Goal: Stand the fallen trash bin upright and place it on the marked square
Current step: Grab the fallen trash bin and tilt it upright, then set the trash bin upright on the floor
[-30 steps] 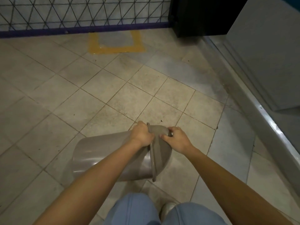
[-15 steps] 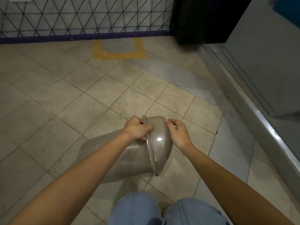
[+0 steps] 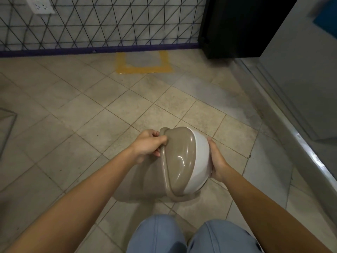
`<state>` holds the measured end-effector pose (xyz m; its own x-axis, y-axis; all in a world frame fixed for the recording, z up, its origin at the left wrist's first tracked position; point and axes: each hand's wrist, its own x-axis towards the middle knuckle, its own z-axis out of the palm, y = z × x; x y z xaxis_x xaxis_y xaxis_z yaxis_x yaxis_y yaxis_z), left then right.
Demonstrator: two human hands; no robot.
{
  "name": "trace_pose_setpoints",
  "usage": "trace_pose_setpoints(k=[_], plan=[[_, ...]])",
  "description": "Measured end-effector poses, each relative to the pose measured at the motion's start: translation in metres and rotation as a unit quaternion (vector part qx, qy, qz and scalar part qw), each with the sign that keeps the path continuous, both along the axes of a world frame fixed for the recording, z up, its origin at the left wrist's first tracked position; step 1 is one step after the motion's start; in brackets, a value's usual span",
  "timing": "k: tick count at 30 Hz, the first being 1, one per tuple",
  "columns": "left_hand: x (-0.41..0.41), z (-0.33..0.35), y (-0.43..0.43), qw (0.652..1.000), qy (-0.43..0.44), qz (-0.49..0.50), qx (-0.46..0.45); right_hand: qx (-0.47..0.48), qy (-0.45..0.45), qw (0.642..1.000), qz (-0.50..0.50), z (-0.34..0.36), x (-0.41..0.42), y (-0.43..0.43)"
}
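Note:
A taupe plastic trash bin (image 3: 179, 161) with a white swing flap is tilted between lying and upright, its top turned toward me and its body mostly hidden behind the lid. My left hand (image 3: 148, 146) grips the lid rim on its left side. My right hand (image 3: 217, 160) is pressed flat against the white part on the right. The marked square (image 3: 144, 70), outlined in yellow tape, lies on the floor far ahead against the wall.
A wall with a black triangle-patterned grid (image 3: 102, 24) and a purple skirting runs across the back. A black cabinet (image 3: 235, 28) stands at the back right. A grey panel (image 3: 300, 73) and a metal floor rail (image 3: 295, 136) run along the right. My knees (image 3: 191, 236) are below.
The bin has been tipped up from lying on its side, its lid now facing me. My right hand slid from the rim to the lid's right side. The view moved forward.

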<state>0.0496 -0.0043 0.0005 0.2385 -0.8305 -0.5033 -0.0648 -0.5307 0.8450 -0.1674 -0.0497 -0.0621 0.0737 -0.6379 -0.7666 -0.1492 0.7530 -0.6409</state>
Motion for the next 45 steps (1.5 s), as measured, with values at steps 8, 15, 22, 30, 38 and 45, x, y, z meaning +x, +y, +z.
trace_pose_setpoints(k=[8, 15, 22, 30, 38, 45], plan=[[0.026, 0.003, 0.006, 0.998, 0.053, 0.028, -0.007, 0.077, -0.027, 0.996, 0.040, 0.004, -0.002, 0.004], [0.043, 0.005, 0.010, 0.995, 0.063, 0.068, -0.031, 0.035, -0.031, 0.997, 0.069, 0.022, 0.007, 0.002], [0.061, -0.005, 0.018, 0.991, 0.059, 0.115, -0.041, -0.009, -0.007, 0.989, 0.145, 0.051, 0.015, -0.001], [0.055, -0.022, 0.024, 0.990, 0.046, 0.128, -0.036, -0.062, 0.047, 0.975, 0.207, 0.068, 0.017, -0.005], [0.063, -0.033, 0.027, 0.980, 0.036, 0.185, -0.057, -0.123, 0.074, 0.966, 0.216, 0.070, 0.033, 0.000], [0.075, -0.042, 0.030, 0.980, -0.002, 0.190, -0.061, -0.173, 0.070, 0.956, 0.226, 0.066, 0.040, 0.004]])
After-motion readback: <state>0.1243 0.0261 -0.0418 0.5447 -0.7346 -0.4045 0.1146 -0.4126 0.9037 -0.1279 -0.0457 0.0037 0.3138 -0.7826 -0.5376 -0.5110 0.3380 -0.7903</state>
